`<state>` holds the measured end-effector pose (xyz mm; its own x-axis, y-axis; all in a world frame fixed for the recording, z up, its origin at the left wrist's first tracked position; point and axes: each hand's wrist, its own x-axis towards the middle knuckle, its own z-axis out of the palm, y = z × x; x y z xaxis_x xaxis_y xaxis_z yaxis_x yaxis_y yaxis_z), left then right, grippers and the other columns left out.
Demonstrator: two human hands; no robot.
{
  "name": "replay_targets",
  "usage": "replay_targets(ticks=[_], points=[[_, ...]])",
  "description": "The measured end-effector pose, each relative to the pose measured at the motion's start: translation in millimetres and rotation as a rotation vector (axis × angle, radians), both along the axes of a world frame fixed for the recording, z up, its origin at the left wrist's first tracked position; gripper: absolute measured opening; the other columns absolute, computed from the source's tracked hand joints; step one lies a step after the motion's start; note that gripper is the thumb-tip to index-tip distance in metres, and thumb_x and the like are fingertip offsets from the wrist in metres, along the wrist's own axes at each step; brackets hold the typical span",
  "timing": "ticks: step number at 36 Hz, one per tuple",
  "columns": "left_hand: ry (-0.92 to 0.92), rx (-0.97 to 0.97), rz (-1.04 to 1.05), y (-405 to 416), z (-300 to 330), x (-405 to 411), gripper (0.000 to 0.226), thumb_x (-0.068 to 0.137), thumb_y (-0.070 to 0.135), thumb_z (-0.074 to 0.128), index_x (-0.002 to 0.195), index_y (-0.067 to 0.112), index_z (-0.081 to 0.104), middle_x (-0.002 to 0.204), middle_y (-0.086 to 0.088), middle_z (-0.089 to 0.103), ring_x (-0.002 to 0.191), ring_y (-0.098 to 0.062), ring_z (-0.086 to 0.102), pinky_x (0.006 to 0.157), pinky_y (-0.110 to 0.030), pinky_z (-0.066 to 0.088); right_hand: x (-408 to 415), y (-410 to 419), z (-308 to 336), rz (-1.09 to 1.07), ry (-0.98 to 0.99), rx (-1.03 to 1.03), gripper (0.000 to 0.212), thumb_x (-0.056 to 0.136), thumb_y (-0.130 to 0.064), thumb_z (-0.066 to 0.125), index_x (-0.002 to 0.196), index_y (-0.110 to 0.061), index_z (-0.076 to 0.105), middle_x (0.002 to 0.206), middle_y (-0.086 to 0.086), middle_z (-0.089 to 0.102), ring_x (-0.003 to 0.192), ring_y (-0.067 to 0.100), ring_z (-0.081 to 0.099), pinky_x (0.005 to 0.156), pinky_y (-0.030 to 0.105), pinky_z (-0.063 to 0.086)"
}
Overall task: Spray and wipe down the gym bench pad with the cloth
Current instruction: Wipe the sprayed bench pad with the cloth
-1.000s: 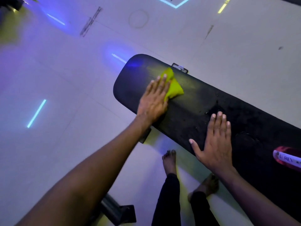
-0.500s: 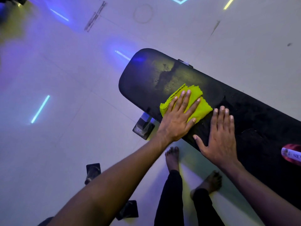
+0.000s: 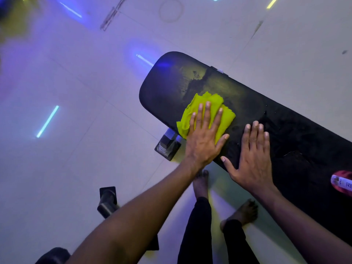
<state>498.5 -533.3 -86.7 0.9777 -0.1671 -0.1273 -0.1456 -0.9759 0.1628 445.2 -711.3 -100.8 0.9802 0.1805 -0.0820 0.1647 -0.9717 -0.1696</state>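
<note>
Nearest the camera, two bare forearms reach forward from the bottom edge, with two bare feet (image 3: 202,182) and dark trouser legs (image 3: 198,231) standing on the pale tiled floor (image 3: 80,153) between them. A black bench frame foot (image 3: 107,201) sits on the floor at lower left; a second black and metal support (image 3: 167,144) shows under the pad's near edge.

The right hand (image 3: 251,159) lies flat on the long black padded gym bench pad (image 3: 285,134), fingers straight and close together, thumb spread toward the near edge; it holds nothing. The left hand (image 3: 203,138) lies flat as well, fingers straight and slightly fanned, pressing down on the crumpled lime-yellow cloth (image 3: 222,115). The cloth sits on the pad near its rounded far-left end, just beside the near edge, with its folds showing beyond and to either side of the fingers. The two hands are near each other but apart.

At the right edge of the view, a red and white container (image 3: 342,182) with partial lettering rests on the pad; most of it is cut off.

Beyond the cloth, the pad surface shows a dull, streaked patch (image 3: 190,80). Farther off, the floor carries reflected blue, cyan and yellow light strips.
</note>
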Motion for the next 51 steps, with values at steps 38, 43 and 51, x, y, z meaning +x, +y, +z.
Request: replay_targets(ticks=[38, 43, 51], points=[[0.028, -0.022, 0.083, 67, 8, 47, 0.062, 0.105, 0.039, 0.029, 0.163, 0.023, 0.015, 0.172, -0.006, 0.007, 0.159, -0.027, 0.002, 0.129, -0.049, 0.009, 58, 34, 6, 0.036, 0.027, -0.037, 0.107, 0.092, -0.072, 0.036, 0.162, 0.001, -0.001, 0.172, 0.024, -0.001, 0.161, 0.037, -0.003, 0.129, 0.058, 0.012], [0.02, -0.03, -0.097, 36, 11, 53, 0.061, 0.105, 0.039, 0.029, 0.162, 0.022, 0.016, 0.171, -0.007, 0.011, 0.159, -0.026, 0.006, 0.128, -0.047, 0.011, 43, 23, 4, 0.013, 0.03, -0.021, 0.107, 0.092, -0.07, 0.038, 0.162, 0.001, -0.001, 0.172, 0.023, -0.002, 0.161, 0.037, -0.003, 0.128, 0.058, 0.014], [-0.016, 0.002, 0.094, 9, 14, 116, 0.059, 0.107, 0.038, 0.025, 0.163, 0.024, 0.011, 0.172, -0.004, 0.007, 0.159, -0.023, 0.004, 0.129, -0.043, 0.007, 9, -23, 5, -0.074, 0.046, -0.033, 0.106, 0.093, -0.073, 0.032, 0.162, 0.0, -0.002, 0.172, 0.021, -0.005, 0.161, 0.036, -0.004, 0.129, 0.057, 0.013]])
